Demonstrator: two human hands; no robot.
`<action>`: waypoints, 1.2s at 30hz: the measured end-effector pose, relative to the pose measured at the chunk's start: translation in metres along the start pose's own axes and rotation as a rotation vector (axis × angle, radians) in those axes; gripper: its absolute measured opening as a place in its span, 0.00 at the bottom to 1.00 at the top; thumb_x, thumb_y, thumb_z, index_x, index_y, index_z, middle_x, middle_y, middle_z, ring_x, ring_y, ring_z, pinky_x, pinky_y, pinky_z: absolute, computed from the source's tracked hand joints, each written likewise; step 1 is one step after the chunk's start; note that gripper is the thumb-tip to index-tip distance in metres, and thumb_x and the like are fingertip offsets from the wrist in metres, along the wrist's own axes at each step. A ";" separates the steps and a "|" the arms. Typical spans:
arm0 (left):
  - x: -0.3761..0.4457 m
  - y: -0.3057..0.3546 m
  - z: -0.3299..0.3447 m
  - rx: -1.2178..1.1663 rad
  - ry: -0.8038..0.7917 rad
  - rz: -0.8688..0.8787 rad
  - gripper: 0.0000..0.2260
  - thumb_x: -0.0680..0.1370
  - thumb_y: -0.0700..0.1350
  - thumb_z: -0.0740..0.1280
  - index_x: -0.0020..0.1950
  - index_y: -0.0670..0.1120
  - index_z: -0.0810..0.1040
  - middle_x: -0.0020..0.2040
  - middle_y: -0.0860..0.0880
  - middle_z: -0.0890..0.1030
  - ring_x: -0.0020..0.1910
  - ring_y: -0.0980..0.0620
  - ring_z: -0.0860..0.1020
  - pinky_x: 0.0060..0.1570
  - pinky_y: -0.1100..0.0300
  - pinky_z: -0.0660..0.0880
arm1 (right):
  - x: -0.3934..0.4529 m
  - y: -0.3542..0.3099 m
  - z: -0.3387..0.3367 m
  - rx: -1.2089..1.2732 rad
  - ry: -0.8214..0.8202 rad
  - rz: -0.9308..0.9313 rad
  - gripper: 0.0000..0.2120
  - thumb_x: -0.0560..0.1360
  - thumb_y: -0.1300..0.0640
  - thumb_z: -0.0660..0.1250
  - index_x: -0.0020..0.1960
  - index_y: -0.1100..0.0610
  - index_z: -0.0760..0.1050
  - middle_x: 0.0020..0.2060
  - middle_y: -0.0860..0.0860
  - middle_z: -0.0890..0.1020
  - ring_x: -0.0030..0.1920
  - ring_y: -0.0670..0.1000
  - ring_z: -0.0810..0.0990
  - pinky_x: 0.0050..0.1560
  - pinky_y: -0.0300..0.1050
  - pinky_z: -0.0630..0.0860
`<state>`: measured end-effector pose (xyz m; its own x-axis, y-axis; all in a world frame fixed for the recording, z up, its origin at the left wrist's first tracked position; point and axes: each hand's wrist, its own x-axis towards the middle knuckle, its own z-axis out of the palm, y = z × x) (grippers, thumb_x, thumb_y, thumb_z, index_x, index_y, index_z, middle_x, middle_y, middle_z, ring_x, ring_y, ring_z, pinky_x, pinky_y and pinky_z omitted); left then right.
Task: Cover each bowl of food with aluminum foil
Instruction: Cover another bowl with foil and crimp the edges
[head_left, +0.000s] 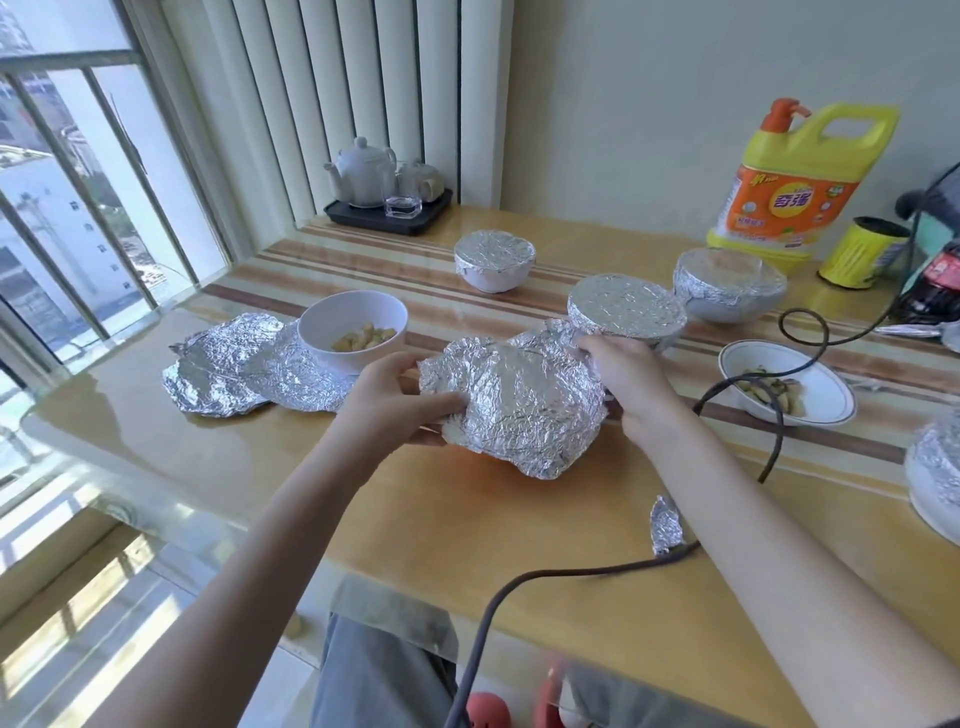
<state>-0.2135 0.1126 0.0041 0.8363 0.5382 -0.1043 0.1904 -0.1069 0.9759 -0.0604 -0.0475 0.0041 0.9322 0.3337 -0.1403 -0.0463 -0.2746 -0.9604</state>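
Far to the left of the left hand's grip, spare crumpled foil sheets (234, 371) lie flat on the desk (467, 519), and just left of and beyond it stands an open white bowl (352, 338) with food, not yet covered. The left hand (387, 402) pinches the near-left edge of the foil sheet (519, 402), thumb on top and fingers curled beneath. The sheet spans between the two grips, over something orange that is mostly hidden, likely a bowl. The right hand (621, 376) holds the sheet's far-right edge, fingers curled on it. Just beyond that grip sits a foil-covered bowl (626, 312); to its right is an uncovered shallow bowl (787, 382).

The foil looks very light, thin and already creased. It should hold whatever bend it is given but tear if tugged. Taking it by opposite edges, then pressing the margin down around the rim, seems soundest.
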 end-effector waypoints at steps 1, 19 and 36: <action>0.001 0.000 -0.001 0.005 0.001 0.006 0.17 0.72 0.34 0.74 0.59 0.43 0.78 0.35 0.49 0.82 0.30 0.56 0.81 0.30 0.61 0.79 | 0.001 -0.001 0.000 0.027 0.007 0.048 0.18 0.79 0.53 0.63 0.57 0.69 0.76 0.53 0.66 0.79 0.53 0.61 0.78 0.55 0.46 0.71; -0.002 0.002 0.033 0.875 -0.045 0.382 0.51 0.66 0.80 0.52 0.78 0.46 0.59 0.77 0.50 0.62 0.76 0.51 0.57 0.76 0.54 0.52 | 0.002 0.005 0.004 -0.697 0.429 -0.573 0.07 0.79 0.53 0.62 0.50 0.56 0.75 0.44 0.52 0.77 0.47 0.55 0.75 0.36 0.45 0.65; -0.002 0.003 0.039 0.731 -0.122 0.195 0.51 0.65 0.70 0.70 0.79 0.47 0.54 0.76 0.51 0.61 0.75 0.53 0.59 0.71 0.57 0.60 | 0.012 0.004 0.008 -0.695 -0.477 -0.557 0.22 0.80 0.45 0.60 0.72 0.35 0.61 0.69 0.44 0.72 0.70 0.44 0.67 0.67 0.40 0.62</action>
<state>-0.1947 0.0785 -0.0004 0.9326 0.3609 -0.0052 0.2894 -0.7392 0.6082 -0.0522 -0.0376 -0.0032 0.5090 0.8588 0.0576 0.7133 -0.3834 -0.5867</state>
